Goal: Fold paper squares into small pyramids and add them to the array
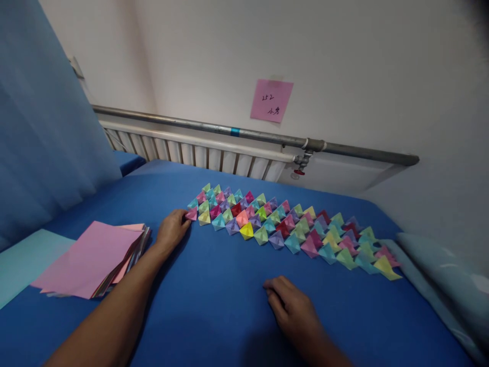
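Several staggered rows of folded paper pieces (261,235) laid out; flat sheets unfolded.
Rows run from centre to right of frame on blue surface (214,306), closely set, apparently well advanced. Left hand (171,234) at their left end, fingers bent in at edge of pink piece (191,214); cannot tell if gripped. Right hand (292,311), lower centre-right, fingers loosely curled, partly open, nothing seen in them. Paper stack (89,260) lower left, overlapping pale teal sheet (28,262); both flat.

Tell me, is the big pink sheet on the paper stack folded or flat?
Flat: the pink sheet lies spread on the stack, no fold showing.
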A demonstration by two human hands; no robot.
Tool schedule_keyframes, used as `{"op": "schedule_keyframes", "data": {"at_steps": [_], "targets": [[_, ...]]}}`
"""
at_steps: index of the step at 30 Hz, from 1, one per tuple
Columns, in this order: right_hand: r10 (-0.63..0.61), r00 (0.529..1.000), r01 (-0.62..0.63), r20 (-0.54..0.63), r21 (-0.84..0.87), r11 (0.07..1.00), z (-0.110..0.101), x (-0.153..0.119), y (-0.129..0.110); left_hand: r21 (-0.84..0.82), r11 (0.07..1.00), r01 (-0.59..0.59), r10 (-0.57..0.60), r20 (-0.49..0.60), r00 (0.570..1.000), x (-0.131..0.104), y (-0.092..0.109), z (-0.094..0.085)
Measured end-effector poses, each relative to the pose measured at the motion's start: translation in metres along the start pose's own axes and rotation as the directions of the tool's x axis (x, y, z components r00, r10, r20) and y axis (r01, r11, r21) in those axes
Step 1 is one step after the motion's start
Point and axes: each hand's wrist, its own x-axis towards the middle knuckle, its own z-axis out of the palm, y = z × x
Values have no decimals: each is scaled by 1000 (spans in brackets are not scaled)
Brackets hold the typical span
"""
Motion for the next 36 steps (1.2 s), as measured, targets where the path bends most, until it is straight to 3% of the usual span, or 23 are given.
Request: {"op": "schedule_keyframes", "data": {"at_steps": [36], "targets": [[-19, 1000, 20, 25, -22, 1000, 3, -1, 2, 33, 999, 13, -11, -54, 999, -1, 1, 3]]}}
